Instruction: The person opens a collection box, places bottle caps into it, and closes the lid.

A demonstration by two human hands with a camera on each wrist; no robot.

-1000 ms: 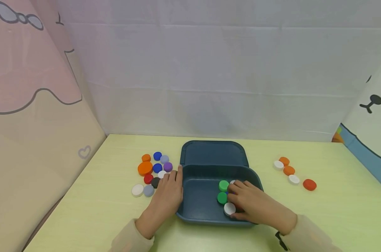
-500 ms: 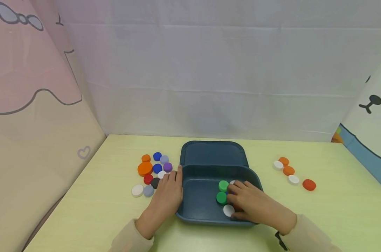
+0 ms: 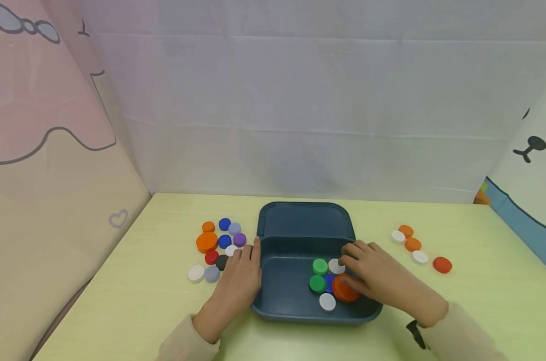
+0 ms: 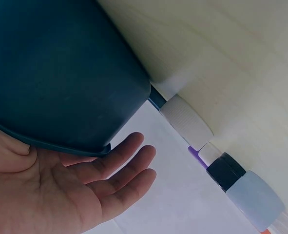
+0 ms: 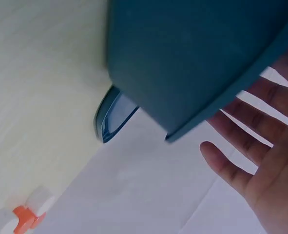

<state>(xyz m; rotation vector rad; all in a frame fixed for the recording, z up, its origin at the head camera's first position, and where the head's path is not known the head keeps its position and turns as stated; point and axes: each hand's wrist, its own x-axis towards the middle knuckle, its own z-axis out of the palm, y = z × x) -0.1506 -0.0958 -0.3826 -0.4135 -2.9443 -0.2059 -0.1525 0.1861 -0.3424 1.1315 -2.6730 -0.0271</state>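
Observation:
In the head view, a dark blue plastic box (image 3: 284, 288) stands at the middle of the table. My left hand (image 3: 238, 285) rests along its left rim with straight fingers; the left wrist view shows that hand (image 4: 70, 195) against the rim, fingers extended. My right hand (image 3: 383, 278) is over the box's right side, fingers loosely spread, holding nothing. Beneath its thumb lies a large orange-red bottle cap (image 3: 344, 290). Around that cap are a light green cap (image 3: 320, 266), a darker green cap (image 3: 317, 284), a blue cap (image 3: 329, 282) and white caps (image 3: 327, 302).
A dark blue lid (image 3: 306, 219) lies behind the box. Several mixed caps, among them a large orange cap (image 3: 207, 242) and a black cap (image 3: 222, 262), lie left of the box. Orange and white caps and a red cap (image 3: 442, 264) lie to the right. A pale sheet (image 3: 300, 110) hangs behind.
My right hand has lifted and moved right, off the caps in the box, uncovering the orange-red, blue and rear white caps. The left hand stays in place.

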